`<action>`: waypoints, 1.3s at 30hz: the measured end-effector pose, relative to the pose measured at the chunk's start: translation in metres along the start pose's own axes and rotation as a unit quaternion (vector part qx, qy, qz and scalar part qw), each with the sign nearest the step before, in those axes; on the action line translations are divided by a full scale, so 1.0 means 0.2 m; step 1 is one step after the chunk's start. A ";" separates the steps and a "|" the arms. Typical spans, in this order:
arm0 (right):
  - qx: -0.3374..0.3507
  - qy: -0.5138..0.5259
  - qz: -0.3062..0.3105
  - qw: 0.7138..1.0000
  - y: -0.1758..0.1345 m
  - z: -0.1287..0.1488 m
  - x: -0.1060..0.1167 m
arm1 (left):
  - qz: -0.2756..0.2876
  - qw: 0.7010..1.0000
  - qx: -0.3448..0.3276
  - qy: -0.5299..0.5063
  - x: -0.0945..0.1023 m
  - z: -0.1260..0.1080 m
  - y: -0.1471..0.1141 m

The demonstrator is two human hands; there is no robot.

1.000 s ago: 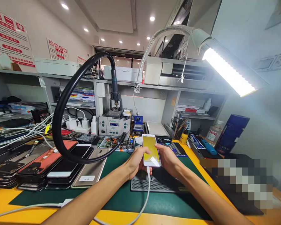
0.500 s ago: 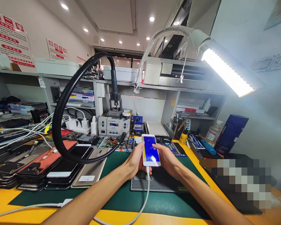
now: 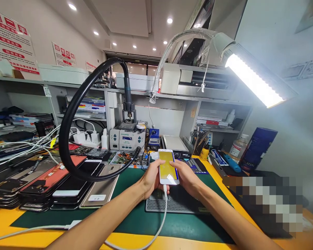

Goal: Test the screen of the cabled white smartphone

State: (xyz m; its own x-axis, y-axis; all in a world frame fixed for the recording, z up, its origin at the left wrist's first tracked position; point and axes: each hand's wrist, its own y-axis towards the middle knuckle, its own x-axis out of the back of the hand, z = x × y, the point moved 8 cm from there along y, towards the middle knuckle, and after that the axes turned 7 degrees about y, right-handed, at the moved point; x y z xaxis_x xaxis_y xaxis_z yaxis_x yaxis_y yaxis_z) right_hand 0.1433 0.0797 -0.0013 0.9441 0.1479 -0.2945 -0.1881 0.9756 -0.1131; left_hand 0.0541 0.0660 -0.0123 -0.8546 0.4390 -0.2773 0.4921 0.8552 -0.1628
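Note:
A white smartphone (image 3: 168,181) is held upright and tilted back above the green mat (image 3: 135,222), between both hands. Its screen is mostly yellow, with a blue strip along the right edge. My left hand (image 3: 151,177) wraps round the phone's left side, its thumb over the screen and its fingertips showing below. At the right edge my right hand (image 3: 186,173) is closed on the phone, the thumb on the glass and the other fingers hidden behind. A white charging cable (image 3: 165,205) is plugged into the bottom end and curves down to the front edge.
Several phones (image 3: 67,187) lie stacked at left, near the thick black hose (image 3: 64,135) of a grey soldering station (image 3: 127,139). Under the hands lies a perforated pad (image 3: 169,205). A bright lamp (image 3: 255,80) overhangs the right, above a clear bottle (image 3: 238,146).
The screen has turned from mostly blue to mostly yellow. My left thumb has moved inward from the left edge over the screen. The phone stays in place.

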 end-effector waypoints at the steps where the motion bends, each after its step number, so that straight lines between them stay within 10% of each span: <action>1: 0.015 -0.016 0.022 1.000 0.00 0.01 -0.01 | 0.005 1.000 -0.001 -0.007 0.00 0.00 0.00; 5: 0.032 -0.036 0.087 0.995 -0.02 0.02 -0.05 | 0.011 1.000 -0.003 -0.014 0.00 0.00 0.01; 21: -0.026 0.029 -0.012 0.999 0.02 -0.02 0.01 | -0.029 0.999 -0.009 0.020 0.02 0.01 -0.01; 39: -0.059 0.055 0.025 0.996 0.01 -0.03 -0.02 | -0.046 0.997 -0.018 0.052 0.03 0.01 0.00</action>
State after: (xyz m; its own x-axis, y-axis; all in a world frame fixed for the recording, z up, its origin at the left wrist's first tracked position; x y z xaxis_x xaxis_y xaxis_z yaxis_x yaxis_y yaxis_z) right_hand 0.1376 0.0795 -0.0061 0.8985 0.1711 -0.4043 -0.2709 0.9408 -0.2039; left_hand 0.0494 0.0671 -0.0154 -0.9091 0.3833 -0.1633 0.4067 0.9014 -0.1486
